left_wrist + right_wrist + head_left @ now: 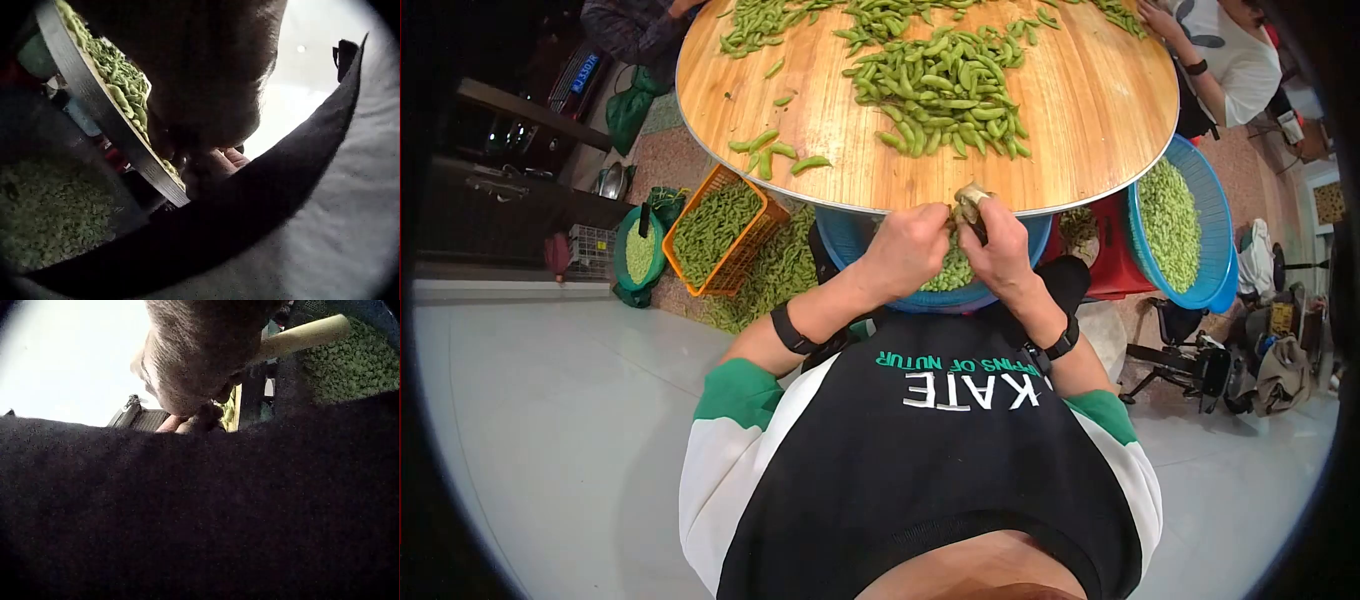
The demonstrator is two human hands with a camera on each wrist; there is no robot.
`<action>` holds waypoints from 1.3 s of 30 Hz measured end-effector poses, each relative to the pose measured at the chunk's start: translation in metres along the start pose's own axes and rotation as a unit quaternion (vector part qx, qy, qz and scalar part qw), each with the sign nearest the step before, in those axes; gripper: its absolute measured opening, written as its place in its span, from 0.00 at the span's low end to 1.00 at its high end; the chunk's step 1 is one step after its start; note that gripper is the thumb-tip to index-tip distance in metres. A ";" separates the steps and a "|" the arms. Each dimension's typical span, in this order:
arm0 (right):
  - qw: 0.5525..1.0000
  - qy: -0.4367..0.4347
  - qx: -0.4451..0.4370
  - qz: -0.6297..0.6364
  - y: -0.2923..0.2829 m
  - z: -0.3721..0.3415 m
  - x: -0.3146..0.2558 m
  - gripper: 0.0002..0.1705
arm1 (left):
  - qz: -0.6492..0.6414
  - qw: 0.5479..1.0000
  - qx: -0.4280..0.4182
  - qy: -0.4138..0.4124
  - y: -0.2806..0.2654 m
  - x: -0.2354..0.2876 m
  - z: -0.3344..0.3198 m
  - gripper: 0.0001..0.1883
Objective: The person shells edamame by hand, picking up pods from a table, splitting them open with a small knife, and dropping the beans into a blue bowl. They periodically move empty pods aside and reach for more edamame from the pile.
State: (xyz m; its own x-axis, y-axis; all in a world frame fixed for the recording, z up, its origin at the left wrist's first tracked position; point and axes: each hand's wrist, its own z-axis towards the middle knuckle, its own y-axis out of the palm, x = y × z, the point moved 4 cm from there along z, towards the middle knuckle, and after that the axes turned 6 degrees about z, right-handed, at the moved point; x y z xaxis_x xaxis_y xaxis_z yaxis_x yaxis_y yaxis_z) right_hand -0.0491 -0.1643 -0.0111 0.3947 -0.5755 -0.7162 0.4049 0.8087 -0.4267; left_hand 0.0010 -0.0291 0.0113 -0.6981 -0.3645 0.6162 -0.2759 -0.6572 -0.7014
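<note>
Gripping a pale stick (306,337), the right hand (1002,248) sits beside the left hand (906,252), whose grasp I cannot tell, above the blue basin (838,243), mid-frame

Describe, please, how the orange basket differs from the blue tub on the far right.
The orange basket has straight sides, while the blue tub is rounded. The basket holds green pods; the tub holds loose, paler beans. The basket is at the picture's left, the tub at its right. Both are open-topped and well filled.
</note>
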 end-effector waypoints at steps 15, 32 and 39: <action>0.979 0.009 -0.188 0.081 -0.009 -0.006 0.004 0.20 | 0.279 0.960 0.028 0.019 -0.090 -0.053 0.003 0.09; 0.679 0.412 -0.097 0.599 0.013 0.014 0.000 0.16 | -0.021 0.997 0.073 -0.030 -0.034 -0.025 0.026 0.07; 0.590 0.412 -0.072 0.691 0.016 0.010 0.000 0.13 | -0.071 0.995 0.069 -0.008 -0.021 -0.022 0.020 0.07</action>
State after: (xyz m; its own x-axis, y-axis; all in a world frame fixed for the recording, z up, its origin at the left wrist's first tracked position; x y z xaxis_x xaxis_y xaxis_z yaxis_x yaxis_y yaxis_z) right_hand -0.0341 -0.1523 -0.0120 -0.2933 0.8512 -0.4353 0.0689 0.4730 0.8784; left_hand 0.0354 -0.0208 0.0197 -0.6475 -0.2718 0.7119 -0.2769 -0.7865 -0.5520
